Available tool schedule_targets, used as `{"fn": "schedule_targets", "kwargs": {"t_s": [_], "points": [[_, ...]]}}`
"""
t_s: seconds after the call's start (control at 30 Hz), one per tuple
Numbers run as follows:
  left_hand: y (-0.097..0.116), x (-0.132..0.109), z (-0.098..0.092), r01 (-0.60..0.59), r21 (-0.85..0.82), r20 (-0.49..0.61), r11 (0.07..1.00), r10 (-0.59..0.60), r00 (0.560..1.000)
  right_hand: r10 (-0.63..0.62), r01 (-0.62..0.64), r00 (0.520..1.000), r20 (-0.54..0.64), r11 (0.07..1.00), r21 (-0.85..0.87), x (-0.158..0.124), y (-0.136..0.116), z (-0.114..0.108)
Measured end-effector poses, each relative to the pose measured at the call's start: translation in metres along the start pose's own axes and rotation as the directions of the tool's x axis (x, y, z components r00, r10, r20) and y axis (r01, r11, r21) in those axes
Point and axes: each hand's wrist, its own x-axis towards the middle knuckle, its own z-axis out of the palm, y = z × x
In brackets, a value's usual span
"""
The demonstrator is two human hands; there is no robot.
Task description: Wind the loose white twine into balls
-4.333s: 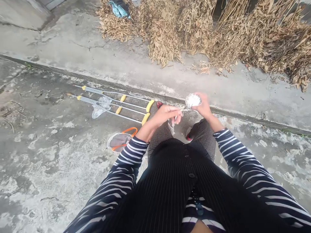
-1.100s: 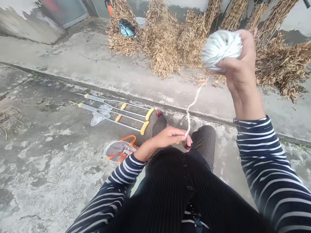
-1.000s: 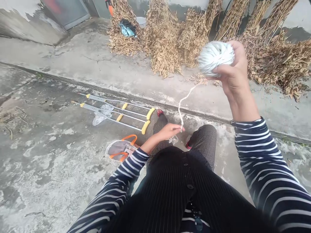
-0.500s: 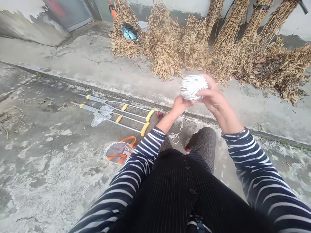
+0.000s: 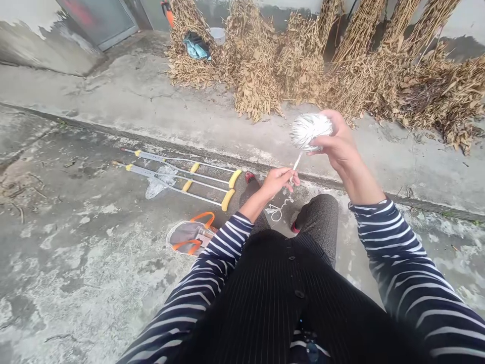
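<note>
In the head view, the right hand (image 5: 338,150) is closed round a ball of white twine (image 5: 308,131), held up in front of the person. The left hand (image 5: 278,183) pinches the strand (image 5: 296,163) running from the ball. A loose loop of twine (image 5: 276,213) lies on the concrete below, near a pair of aluminium crutches (image 5: 182,179).

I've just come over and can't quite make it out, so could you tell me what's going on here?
A person holds a ball of white cord in their right hand, while their left hand pinches a strand running from it. A loose length of cord lies on the concrete below. Two crutches lie nearby, and bundles of dried plants stand beyond.
</note>
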Motion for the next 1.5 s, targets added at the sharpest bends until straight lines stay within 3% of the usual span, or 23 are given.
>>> {"fn": "schedule_targets", "kwargs": {"t_s": [0.1,0.23,0.37,0.43,0.63,0.77,0.93,1.0,1.1,1.2,1.3,1.5], "points": [[-0.006,-0.021,-0.002,0.083,-0.019,0.063,0.996,-0.082,0.995,-0.029,0.027,0.998,-0.049,0.998,-0.049,0.002,0.009,-0.005],[-0.006,-0.039,-0.009,0.179,0.007,0.128,0.984,-0.178,0.976,-0.028,0.026,0.999,-0.018,0.994,-0.103,0.008,0.016,-0.014],[-0.005,-0.049,-0.015,0.22,0.006,0.087,0.975,-0.22,0.972,0.089,-0.088,0.996,0.015,0.995,-0.056,0.016,0.017,-0.024],[-0.002,-0.052,-0.015,0.227,-0.01,0.077,0.974,-0.226,0.971,0.086,-0.086,0.996,-0.003,0.992,-0.096,0.017,0.02,-0.023],[0.007,-0.062,-0.007,0.258,-0.096,0.241,0.961,-0.229,0.943,-0.051,0.046,0.999,-0.003,0.93,-0.366,0.017,0.057,-0.014],[0.011,-0.072,-0.011,0.297,-0.133,0.299,0.946,-0.247,0.922,-0.251,0.235,0.966,0.054,0.777,-0.585,0.013,0.092,-0.019],[0.031,-0.072,-0.025,0.23,-0.152,0.297,0.961,-0.177,0.938,-0.165,0.268,0.962,0.216,0.714,-0.647,-0.009,0.123,-0.02],[0.04,-0.065,-0.029,0.18,-0.186,0.256,0.966,-0.129,0.958,-0.104,0.227,0.969,0.224,0.732,-0.642,-0.019,0.131,-0.02],[0.051,-0.05,-0.03,0.124,-0.247,0.11,0.961,-0.099,0.989,-0.021,0.196,0.957,0.289,0.78,-0.595,-0.03,0.135,-0.021],[0.054,-0.032,-0.031,0.084,-0.276,-0.052,0.957,-0.102,0.993,0.057,0.201,0.895,0.442,0.833,-0.516,-0.039,0.131,-0.023],[0.05,-0.011,-0.038,0.056,-0.27,-0.172,0.961,-0.105,0.979,0.131,0.131,0.839,0.527,0.893,-0.431,-0.049,0.123,-0.027],[0.023,0.017,-0.06,0.181,-0.111,-0.205,0.977,-0.2,0.958,0.193,-0.101,0.831,0.523,0.975,-0.199,-0.066,0.107,-0.029]]}}
